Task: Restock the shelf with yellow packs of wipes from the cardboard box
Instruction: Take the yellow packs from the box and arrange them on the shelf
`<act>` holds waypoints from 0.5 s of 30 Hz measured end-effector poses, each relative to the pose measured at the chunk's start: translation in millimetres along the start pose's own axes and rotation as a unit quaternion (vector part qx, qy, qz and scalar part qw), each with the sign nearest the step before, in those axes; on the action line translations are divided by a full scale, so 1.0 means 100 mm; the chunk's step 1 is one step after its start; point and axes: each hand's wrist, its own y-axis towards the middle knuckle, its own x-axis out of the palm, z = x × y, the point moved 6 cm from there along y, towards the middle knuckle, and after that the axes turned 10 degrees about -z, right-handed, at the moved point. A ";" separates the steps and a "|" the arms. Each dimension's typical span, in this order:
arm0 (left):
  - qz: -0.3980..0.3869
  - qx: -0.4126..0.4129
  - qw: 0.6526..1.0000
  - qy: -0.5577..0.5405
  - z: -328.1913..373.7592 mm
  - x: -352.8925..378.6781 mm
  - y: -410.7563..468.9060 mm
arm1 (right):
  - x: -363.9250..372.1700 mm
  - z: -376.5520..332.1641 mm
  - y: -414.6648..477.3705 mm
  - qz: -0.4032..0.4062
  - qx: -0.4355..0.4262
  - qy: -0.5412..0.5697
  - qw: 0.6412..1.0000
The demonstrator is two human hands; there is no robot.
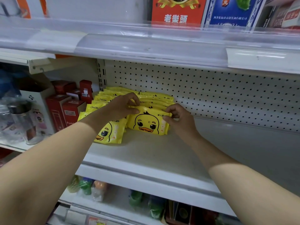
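Head view, the only one: both arms reach in from the bottom corners toward the middle of the frame. The left hand (pixel 125 104) has its fingers curled over the top-left edge of the front duck pack (pixel 150 123), thumb underneath. The right hand (pixel 178 116) pinches the same pack's top-right corner between thumb and fingertips. So it's a two-handed hold on a single pack.

That pack stands nearly upright at the head of the right-hand row of yellow packs (pixel 155 99), touching the one behind it, with its base on the white shelf (pixel 154 153). Just left of it sits a second row (pixel 100 101), partly covered by the left forearm. Red boxes (pixel 65 108) fill the neighbouring bay at centre left, and pegboard (pixel 219 101) backs the shelf.

My read: this is the placing step, seating and squaring the pack against its row. Next would be letting go with both hands once it stands steady, then going back for more. The cardboard box is out of frame, so how much stock is left I can't say. There's bare shelf to the right for another row.
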 end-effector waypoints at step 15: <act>0.092 0.063 0.976 0.185 0.15 -0.14 0.02 | -0.09 0.04 0.05 0.048 0.040 0.014 0.998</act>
